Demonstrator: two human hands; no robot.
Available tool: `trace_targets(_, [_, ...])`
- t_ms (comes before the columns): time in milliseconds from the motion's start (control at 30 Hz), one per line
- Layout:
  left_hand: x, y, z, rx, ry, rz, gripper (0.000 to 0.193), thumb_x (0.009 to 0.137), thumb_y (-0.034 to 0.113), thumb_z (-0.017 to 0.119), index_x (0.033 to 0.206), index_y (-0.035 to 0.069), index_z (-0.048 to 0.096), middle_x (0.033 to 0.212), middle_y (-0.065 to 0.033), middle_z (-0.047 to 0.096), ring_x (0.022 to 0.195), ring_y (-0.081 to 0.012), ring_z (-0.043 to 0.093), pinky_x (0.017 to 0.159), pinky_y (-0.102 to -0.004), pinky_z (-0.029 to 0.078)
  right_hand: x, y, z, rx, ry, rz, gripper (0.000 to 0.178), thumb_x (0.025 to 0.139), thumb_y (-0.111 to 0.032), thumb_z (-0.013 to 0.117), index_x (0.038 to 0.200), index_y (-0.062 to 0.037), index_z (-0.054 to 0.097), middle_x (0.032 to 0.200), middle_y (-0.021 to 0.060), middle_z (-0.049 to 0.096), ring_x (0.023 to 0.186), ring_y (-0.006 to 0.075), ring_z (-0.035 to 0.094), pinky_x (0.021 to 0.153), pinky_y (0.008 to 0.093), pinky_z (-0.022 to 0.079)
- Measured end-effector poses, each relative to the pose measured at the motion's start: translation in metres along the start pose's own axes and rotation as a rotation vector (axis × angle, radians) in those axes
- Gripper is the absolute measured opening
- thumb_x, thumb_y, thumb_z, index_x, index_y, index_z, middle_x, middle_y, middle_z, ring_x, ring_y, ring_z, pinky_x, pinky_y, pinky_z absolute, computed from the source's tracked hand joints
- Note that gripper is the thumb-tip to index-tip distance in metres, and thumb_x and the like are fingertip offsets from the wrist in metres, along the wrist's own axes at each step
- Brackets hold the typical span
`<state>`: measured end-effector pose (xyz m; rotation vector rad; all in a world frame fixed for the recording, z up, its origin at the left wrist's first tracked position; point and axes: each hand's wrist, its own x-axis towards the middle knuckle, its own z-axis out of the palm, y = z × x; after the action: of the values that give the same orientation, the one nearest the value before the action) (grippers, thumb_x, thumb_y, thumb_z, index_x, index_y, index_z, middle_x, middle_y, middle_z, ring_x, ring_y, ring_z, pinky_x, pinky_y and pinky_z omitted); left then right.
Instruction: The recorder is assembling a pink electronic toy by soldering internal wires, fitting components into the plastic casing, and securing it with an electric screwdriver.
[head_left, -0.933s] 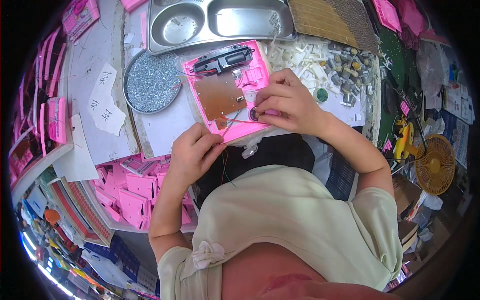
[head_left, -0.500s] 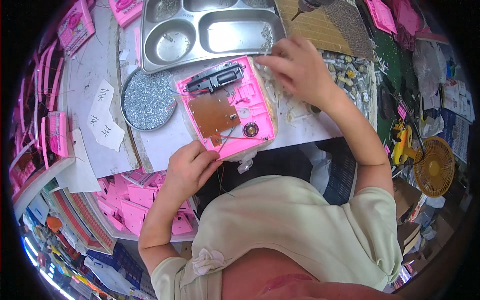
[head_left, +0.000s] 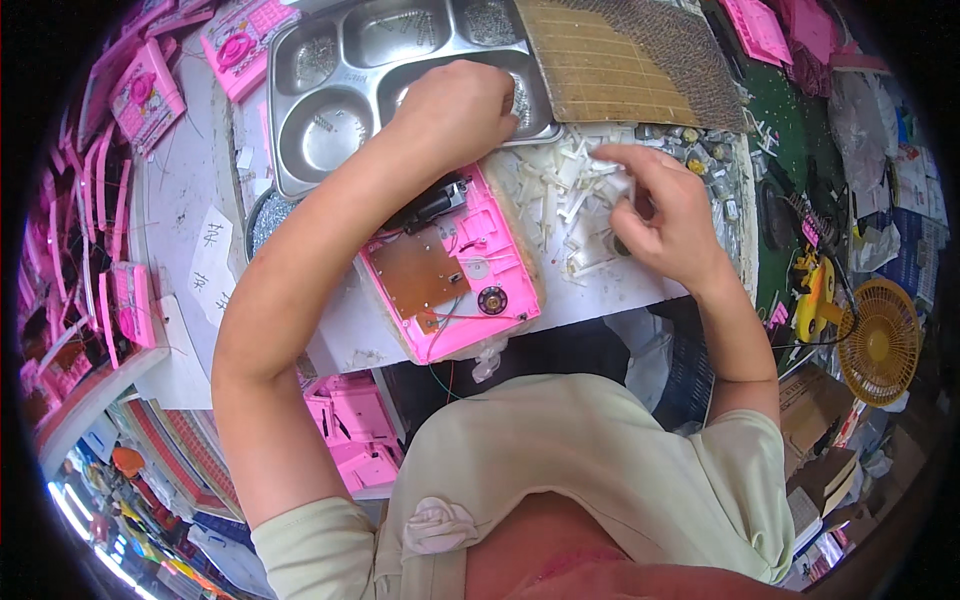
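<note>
My left hand reaches across the metal compartment tray, its fingers curled down at a compartment holding small metal pieces; whatever they pinch is hidden. Over a heap of white plastic parts hovers my right hand, index finger and thumb apart, nothing visible between them. In front of me lies an open pink plastic housing with a brown circuit board, a black module, a small round speaker and loose wires. My left forearm covers part of its upper left.
A round dish of screws is mostly behind my left forearm. Corrugated cardboard lies beyond the white parts, with small metal motors at right. Pink housings fill a lower bin; others stand at far left. A yellow fan is at right.
My left hand has left the housing's lower edge and moved up and right to the tray. My right hand has shifted right and down from the tray's edge to the white parts.
</note>
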<state>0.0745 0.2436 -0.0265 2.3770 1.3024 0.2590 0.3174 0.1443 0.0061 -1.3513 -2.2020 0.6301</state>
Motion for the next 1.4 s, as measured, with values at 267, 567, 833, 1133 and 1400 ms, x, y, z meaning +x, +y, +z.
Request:
trace_targets(267, [0.004, -0.012, -0.024, 0.371, 0.08, -0.051, 0.02, 0.085, 0.019, 0.066, 0.099, 0.006, 0.074, 0.092, -0.0189, 0.073, 0.089, -0.0386, 0.071, 0.078, -0.0504, 0.056, -0.018, 0.009, -0.015, 0.101, 0.13, 0.035, 0.03, 0.073, 0.0, 0.063, 0.103, -0.0058, 0.069, 0.071, 0.0071, 0.06, 0.057, 0.0206, 0.057, 0.056, 0.0336, 0.046])
trace_targets(567, [0.032, 0.006, 0.012, 0.191, -0.197, -0.039, 0.023, 0.083, 0.025, 0.072, 0.094, 0.004, 0.071, 0.096, -0.015, 0.072, 0.095, -0.0364, 0.069, 0.085, -0.0456, 0.055, -0.013, -0.001, -0.011, 0.109, 0.072, -0.051, 0.023, 0.078, -0.003, 0.067, 0.101, -0.0066, 0.068, 0.074, 0.0083, 0.06, 0.06, 0.0197, 0.059, 0.057, 0.0329, 0.047])
trace_targets(833, [-0.029, -0.034, -0.03, -0.096, 0.502, 0.111, 0.016, 0.085, 0.014, 0.072, 0.094, 0.001, 0.069, 0.089, -0.0122, 0.072, 0.081, -0.0284, 0.07, 0.076, -0.0385, 0.055, -0.012, -0.009, -0.002, 0.288, 0.057, -0.023, 0.026, 0.081, -0.007, 0.081, 0.104, -0.0021, 0.07, 0.094, 0.0079, 0.072, 0.07, 0.0167, 0.063, 0.067, 0.0307, 0.052])
trace_targets(1133, [-0.161, 0.047, -0.019, -1.283, 0.125, -0.34, 0.021, 0.101, 0.008, 0.063, 0.12, 0.0, 0.069, 0.093, -0.0015, 0.066, 0.078, -0.0052, 0.059, 0.068, -0.0225, 0.049, -0.002, -0.043, 0.032, 0.609, 0.187, -0.195, 0.031, 0.078, -0.007, 0.085, 0.107, -0.005, 0.075, 0.085, 0.0068, 0.071, 0.069, 0.0161, 0.064, 0.064, 0.0292, 0.051])
trace_targets(1400, [-0.187, 0.055, 0.008, -1.532, 0.084, -0.375, 0.023, 0.105, 0.012, 0.059, 0.122, 0.001, 0.067, 0.089, 0.0025, 0.061, 0.075, -0.0042, 0.052, 0.065, -0.0207, 0.042, -0.008, -0.055, 0.037, 0.44, 0.064, -0.33, 0.033, 0.076, -0.007, 0.085, 0.107, -0.004, 0.073, 0.086, 0.0088, 0.071, 0.07, 0.0216, 0.065, 0.063, 0.0327, 0.051])
